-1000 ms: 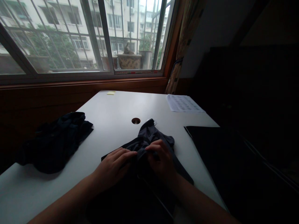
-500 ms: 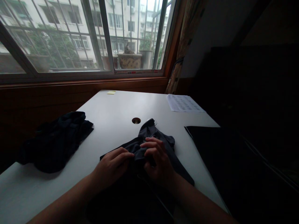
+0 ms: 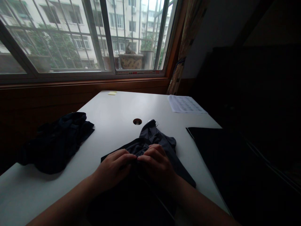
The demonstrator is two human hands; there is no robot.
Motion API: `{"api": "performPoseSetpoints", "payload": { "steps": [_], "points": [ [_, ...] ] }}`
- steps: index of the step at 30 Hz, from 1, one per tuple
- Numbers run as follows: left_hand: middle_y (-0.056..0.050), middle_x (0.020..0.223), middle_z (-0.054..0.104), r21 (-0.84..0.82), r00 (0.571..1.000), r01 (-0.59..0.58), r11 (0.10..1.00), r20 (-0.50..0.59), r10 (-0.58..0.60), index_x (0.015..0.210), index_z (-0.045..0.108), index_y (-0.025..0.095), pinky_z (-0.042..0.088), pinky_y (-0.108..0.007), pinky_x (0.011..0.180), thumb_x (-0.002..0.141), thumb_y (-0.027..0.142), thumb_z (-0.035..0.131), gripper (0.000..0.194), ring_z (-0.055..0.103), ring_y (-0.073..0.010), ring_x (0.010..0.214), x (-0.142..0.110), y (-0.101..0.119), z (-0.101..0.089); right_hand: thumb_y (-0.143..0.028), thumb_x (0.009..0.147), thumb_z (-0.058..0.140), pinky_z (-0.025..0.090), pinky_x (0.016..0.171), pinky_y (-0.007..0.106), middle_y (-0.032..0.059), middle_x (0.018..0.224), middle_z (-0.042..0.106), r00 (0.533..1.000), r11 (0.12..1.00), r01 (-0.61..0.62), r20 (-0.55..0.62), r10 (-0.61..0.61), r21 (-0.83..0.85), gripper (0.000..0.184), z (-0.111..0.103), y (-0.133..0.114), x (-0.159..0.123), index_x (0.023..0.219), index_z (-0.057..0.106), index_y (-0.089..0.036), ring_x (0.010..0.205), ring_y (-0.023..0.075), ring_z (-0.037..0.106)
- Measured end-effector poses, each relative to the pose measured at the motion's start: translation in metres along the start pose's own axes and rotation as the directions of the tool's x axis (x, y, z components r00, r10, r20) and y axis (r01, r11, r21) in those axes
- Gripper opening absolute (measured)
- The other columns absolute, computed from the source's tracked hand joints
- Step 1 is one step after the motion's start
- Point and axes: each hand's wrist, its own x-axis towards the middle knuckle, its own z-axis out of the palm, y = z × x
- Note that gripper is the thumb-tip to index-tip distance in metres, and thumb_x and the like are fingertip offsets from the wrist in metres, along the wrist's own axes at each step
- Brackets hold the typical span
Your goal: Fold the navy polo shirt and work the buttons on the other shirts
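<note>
A dark garment point(image 3: 162, 138) with a greyish inner side lies rumpled at the near part of the white table point(image 3: 122, 106). My left hand point(image 3: 115, 166) is closed on its near fold, thumb and fingertips pinching the cloth. Right beside it, my right hand point(image 3: 157, 161) also grips the fold, and the fingertips of both hands nearly meet. Deep shadow hides the cloth under my palms. A thin pale line runs over the dark fabric below my right hand.
A crumpled dark cloth point(image 3: 61, 141) lies at the left edge. Dark fabric with a pale edge line point(image 3: 211, 150) covers the right side. Papers point(image 3: 187, 104) and a yellow note point(image 3: 112, 93) lie at the back. A round hole point(image 3: 137, 121) pierces the tabletop.
My right hand has come down and left, its raised fingers closing onto the fold beside my left hand. My left hand has stayed nearly still.
</note>
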Motion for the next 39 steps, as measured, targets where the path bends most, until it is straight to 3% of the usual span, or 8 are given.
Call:
{"api": "performPoseSetpoints", "payload": {
  "steps": [17,29,39],
  "points": [
    [-0.003,0.079,0.062,0.086,0.986,-0.125,0.988,-0.102,0.134,0.108,0.065,0.018,0.046,-0.019,0.054,0.093,0.013,0.057,0.018,0.057,-0.0093,0.061,-0.003,0.0,0.001,-0.018,0.092,0.061,0.051,0.082,0.04,0.0023,0.085,0.062,1.0,1.0,0.019,-0.003,-0.019,0.018,0.009,0.002,-0.003,0.001,0.098,0.062,-0.025,0.085,0.0204,0.055],
    [-0.001,0.074,0.06,0.145,0.975,-0.123,0.982,-0.164,0.147,0.102,0.065,0.018,0.041,-0.018,0.051,0.092,0.013,0.056,0.014,0.053,-0.0083,0.056,-0.003,0.005,0.001,-0.017,0.092,0.061,0.049,0.076,0.037,0.0008,0.079,0.06,0.994,0.995,0.1,0.031,-0.101,0.025,0.011,-0.002,-0.007,0.002,0.099,0.062,-0.025,0.08,0.0192,0.055],
    [0.0,0.071,0.055,0.165,0.985,-0.117,0.979,-0.106,0.136,0.097,0.063,0.017,0.034,-0.021,0.05,0.091,0.014,0.055,0.01,0.047,-0.009,0.054,-0.005,0.005,0.006,-0.015,0.091,0.064,0.051,0.078,0.035,-0.0028,0.074,0.064,0.983,0.985,0.172,0.072,-0.172,0.004,0.016,-0.007,-0.012,0.001,0.103,0.064,-0.026,0.077,0.0159,0.059]
  ]
}}
